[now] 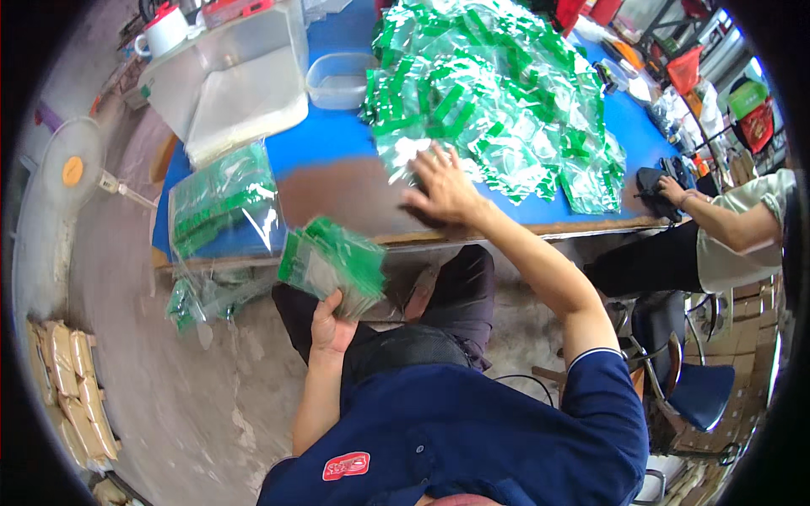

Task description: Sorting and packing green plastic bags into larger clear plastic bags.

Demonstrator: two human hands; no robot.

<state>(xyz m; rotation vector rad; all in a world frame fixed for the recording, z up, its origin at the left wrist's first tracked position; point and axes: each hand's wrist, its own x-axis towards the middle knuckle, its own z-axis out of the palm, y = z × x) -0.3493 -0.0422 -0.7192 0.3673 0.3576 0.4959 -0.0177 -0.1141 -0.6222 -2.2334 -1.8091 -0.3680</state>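
My left hand (pixel 331 327) grips a stack of clear plastic packets with green bands (pixel 336 263), held in front of the table's near edge, with the thumb on top. At the near left edge of a large heap of similar packets (pixel 485 97), my right hand (pixel 449 187) is palm down with its fingers spread. One packet (pixel 403 145) lies by its fingertips; whether they touch it I cannot tell. Left of the stack, a big clear bag filled with green-banded packets (pixel 224 202) rests on the table's corner.
A clear plastic tub (pixel 342 80) and a large whitish bin (pixel 245 110) stand on the blue table (pixel 333 139). A white cup (pixel 164 32) sits at the far left. At the right, another person's hand (pixel 672 191) touches a dark object. A fan (pixel 74 169) stands left.
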